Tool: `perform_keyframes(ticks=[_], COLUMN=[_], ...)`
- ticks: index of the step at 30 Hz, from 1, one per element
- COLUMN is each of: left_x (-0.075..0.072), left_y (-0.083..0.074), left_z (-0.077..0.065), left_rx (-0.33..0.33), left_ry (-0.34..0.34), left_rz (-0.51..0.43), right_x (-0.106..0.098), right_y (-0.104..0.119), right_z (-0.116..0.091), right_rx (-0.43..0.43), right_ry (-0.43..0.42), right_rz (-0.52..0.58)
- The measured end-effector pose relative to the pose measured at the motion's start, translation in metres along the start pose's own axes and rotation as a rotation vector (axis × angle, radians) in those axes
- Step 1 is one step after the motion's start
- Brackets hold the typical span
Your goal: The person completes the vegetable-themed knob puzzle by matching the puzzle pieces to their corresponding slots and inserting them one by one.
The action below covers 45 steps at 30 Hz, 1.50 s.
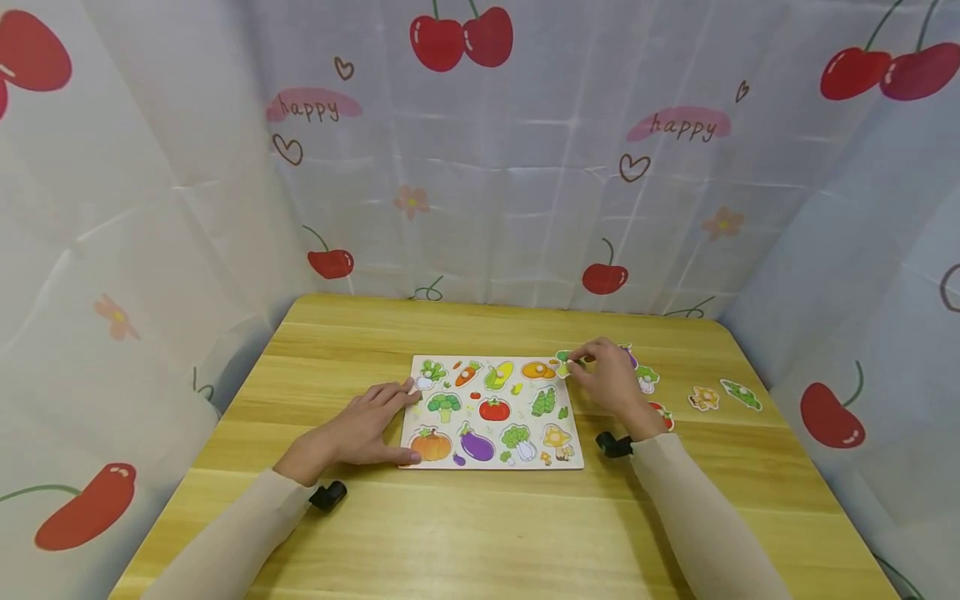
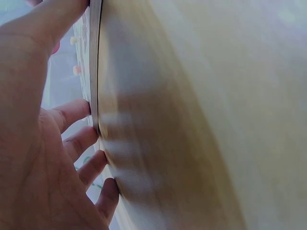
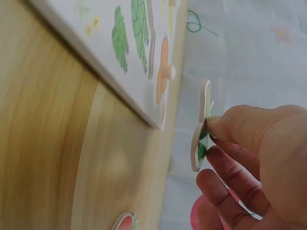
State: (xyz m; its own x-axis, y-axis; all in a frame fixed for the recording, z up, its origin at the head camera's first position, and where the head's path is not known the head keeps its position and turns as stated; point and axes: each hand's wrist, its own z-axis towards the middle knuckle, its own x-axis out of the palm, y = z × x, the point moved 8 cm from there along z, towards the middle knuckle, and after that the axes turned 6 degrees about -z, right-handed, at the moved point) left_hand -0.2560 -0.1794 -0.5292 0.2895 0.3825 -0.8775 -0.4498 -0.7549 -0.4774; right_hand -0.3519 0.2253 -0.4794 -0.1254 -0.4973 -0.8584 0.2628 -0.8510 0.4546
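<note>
A wooden vegetable puzzle board (image 1: 480, 462) lies flat on the table. My left hand (image 1: 367, 427) rests at its left edge, with spread fingers at the upper side and the thumb over the lower left corner; in the left wrist view the fingertips (image 2: 111, 188) touch down beside the board's edge. Above the table near the upper right corner, my right hand (image 1: 611, 379) pinches a broccoli puzzle piece (image 1: 563, 364) between thumb and finger. The right wrist view shows that broccoli piece (image 3: 201, 129) edge-on, apart from the board. Knobbed carrot (image 1: 467, 374) and corn (image 1: 498, 376) pieces sit along the top row.
Loose pieces lie right of the board: an eggplant (image 1: 631, 356), a bok choy (image 1: 647, 380), a tomato (image 1: 663, 414) partly behind the right wrist, a mushroom (image 1: 703, 397) and a pea pod (image 1: 741, 394). A cherry-print curtain (image 1: 487, 192) surrounds the wooden table (image 1: 465, 533).
</note>
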Motion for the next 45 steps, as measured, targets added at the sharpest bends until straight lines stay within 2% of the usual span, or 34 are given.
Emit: perform_keyframes(ticks=[10,24,38,45], left_x=[0.0,-0.001,0.002,0.001], left_y=[0.001,0.0,0.002,0.0], left_z=[-0.002,0.0,0.0,0.0], left_rx=[0.0,-0.008,-0.02,-0.013], left_ry=[-0.002,-0.001,0.019,0.01], left_rz=[-0.014,-0.015,-0.012,-0.02], right_x=[0.014,0.025,0.031,0.033], right_y=[0.022,0.051,0.069,0.083], right_z=[-0.001,-0.001,-0.002,-0.004], right_rx=[-0.014,-0.098,-0.124,-0.161], right_ry=[0.056,0.063,0.103,0.088], right_rz=[0.022,0.012,-0.008,0.028])
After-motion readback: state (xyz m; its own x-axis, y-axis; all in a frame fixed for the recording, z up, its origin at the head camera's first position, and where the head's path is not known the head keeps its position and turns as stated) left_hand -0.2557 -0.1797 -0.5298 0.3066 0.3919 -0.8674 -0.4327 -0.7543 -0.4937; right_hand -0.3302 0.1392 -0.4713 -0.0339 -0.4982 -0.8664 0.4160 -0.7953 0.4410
